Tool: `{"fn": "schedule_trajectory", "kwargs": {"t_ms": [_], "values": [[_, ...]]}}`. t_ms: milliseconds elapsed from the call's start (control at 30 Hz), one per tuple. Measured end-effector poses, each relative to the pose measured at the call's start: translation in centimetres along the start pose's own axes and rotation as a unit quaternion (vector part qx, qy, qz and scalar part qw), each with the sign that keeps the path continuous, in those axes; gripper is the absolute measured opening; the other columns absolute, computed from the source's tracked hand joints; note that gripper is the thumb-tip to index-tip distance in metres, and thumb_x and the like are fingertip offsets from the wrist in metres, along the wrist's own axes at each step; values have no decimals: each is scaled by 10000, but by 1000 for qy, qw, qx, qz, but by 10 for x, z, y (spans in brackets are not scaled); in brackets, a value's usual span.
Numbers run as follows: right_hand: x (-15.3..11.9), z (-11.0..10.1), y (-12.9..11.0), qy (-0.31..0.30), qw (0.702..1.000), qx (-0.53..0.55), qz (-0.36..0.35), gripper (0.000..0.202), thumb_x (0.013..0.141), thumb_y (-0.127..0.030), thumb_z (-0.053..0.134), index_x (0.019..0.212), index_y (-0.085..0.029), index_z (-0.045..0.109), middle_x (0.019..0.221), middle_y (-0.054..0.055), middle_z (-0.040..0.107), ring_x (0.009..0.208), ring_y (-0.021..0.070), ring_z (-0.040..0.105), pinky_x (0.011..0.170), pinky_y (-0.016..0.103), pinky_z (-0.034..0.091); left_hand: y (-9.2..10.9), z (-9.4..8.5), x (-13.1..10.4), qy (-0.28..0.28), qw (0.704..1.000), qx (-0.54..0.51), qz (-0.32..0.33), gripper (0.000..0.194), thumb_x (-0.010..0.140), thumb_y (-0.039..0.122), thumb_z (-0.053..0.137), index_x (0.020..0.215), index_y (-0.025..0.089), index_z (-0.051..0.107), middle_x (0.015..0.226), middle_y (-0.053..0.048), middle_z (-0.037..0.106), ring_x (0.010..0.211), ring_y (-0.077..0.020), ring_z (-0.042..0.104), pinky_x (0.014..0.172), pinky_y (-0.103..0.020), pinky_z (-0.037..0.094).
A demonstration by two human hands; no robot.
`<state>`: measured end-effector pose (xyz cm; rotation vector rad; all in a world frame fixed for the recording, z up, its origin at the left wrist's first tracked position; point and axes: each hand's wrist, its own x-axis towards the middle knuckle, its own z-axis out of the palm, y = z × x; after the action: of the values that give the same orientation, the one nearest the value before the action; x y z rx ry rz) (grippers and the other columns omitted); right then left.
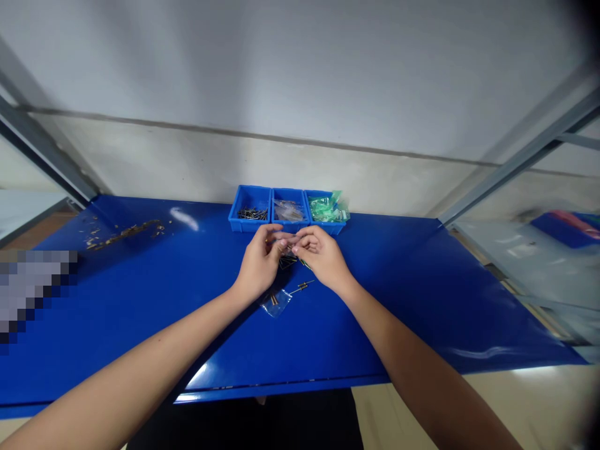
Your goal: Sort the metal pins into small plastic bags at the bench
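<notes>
My left hand [261, 261] and my right hand [323, 256] meet over the blue table, just in front of three joined blue bins. The fingers of both are bent and pinched together; what lies between them is too small to make out. Below them, a small clear bag [275, 304] with brass-coloured pieces lies on the table. Beside it is a thin metal pin piece [302, 287]. More dark, thin pieces [287, 261] show partly under my hands.
The left bin [235, 212] holds metal pins, the middle bin [276, 215] clear bags, the right bin [340, 226] green and clear bags. Brown debris [126, 234] lies at the back left. Grey posts [515, 159] stand at the table's sides, a wall [300, 162] behind.
</notes>
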<state>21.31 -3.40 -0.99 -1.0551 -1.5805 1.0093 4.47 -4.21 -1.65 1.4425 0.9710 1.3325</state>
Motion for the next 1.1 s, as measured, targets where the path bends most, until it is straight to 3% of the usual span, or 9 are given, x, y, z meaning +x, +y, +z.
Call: {"fn": "schedule_trajectory", "kwargs": {"t_ms": [133, 300, 533, 733, 1100], "values": [[2, 0, -2, 21, 999, 43, 21, 236, 814, -244, 695, 1021, -208, 587, 787, -5, 655, 719, 161, 657, 709, 325, 540, 1, -3, 3, 5, 1000, 15, -13, 194, 918, 345, 613, 1005, 173, 594, 964, -69, 712, 908, -195, 699, 822, -329, 555], [3, -1, -4, 43, 998, 42, 26, 152, 827, -248, 663, 955, -199, 598, 740, -7, 641, 644, 150, 643, 652, 314, 532, 4, -4, 2, 5, 999, 25, -19, 176, 906, 350, 619, 930, 176, 609, 759, -15, 662, 712, -159, 651, 681, -280, 513], [4, -2, -1, 45, 998, -7, 46, 133, 847, -322, 668, 839, -191, 687, 652, 10, 661, 626, 172, 649, 617, 310, 505, 5, -2, 2, 6, 999, -27, -30, 191, 903, 362, 626, 937, 176, 595, 754, -24, 681, 703, -181, 687, 701, -328, 563], [2, -3, 1, -13, 999, 10, 48, 189, 844, -382, 690, 792, -202, 659, 716, 12, 671, 629, 159, 632, 620, 309, 523, 8, -4, 2, 23, 999, -28, -34, 209, 896, 377, 628, 944, 176, 598, 768, -29, 685, 713, -186, 699, 722, -351, 583], [-2, -5, -13, 41, 999, -13, -14, 222, 839, -360, 699, 708, -212, 600, 657, -15, 574, 566, 142, 540, 549, 284, 436, 8, -5, 2, 6, 999, 2, -38, 214, 894, 379, 640, 867, 166, 640, 711, -26, 684, 654, -157, 635, 656, -282, 506]]}}
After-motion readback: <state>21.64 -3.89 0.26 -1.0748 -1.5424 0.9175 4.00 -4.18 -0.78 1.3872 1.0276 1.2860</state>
